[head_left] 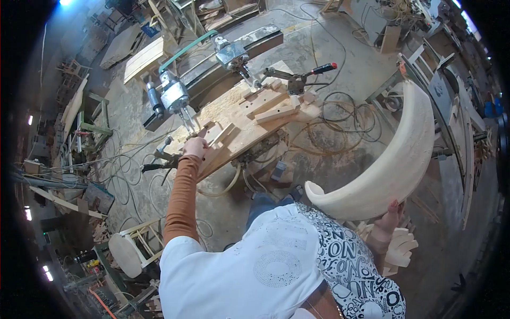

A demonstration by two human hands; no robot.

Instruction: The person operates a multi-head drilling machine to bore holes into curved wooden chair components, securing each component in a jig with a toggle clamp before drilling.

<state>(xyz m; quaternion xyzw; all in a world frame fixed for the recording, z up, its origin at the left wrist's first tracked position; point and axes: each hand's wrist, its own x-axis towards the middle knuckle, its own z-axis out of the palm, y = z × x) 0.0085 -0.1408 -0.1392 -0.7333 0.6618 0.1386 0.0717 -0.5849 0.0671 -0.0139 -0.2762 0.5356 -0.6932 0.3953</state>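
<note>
My right hand (pixel 392 213) grips the lower edge of a large, pale, curved wooden piece (pixel 393 170). The piece rises on the right in a crescent, with a curled scroll at its left end. My left hand (pixel 195 148) reaches out to the near left end of a wooden jig board (pixel 244 127), its fingers closed; what they hold, if anything, is hidden. Just beyond that hand is the bit of a drilling head (pixel 174 95). A second drilling head (pixel 232 56) points at the far end of the board. Sawdust and wooden blocks (pixel 271 103) lie on the board.
A toggle clamp (pixel 297 78) with a red-tipped handle stands at the board's right end; another clamp (pixel 162 157) sits by my left hand. Coiled hoses (pixel 345 125) lie on the floor. A wooden stool (pixel 127 254) is at lower left, with a metal rack (pixel 451 106) at right.
</note>
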